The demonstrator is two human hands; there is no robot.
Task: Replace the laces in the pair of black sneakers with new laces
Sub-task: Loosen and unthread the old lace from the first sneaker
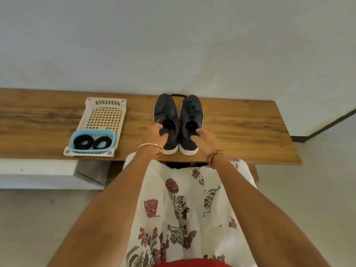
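The left hand [156, 134] and right hand [205, 138], fingers spread and holding nothing, reach over the heels of the black sneakers [178, 122] standing near the table [240, 132] front edge. Bare wood lies right; left, coiled new laces [92, 142] sit in a blue tub [92, 150] on a white tray [105, 116].

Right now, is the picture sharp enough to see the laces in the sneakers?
Head view: soft and slightly blurred overall, with even light and no glare; the wide lens bows the table edge; the black sneakers show dark laces only vaguely.
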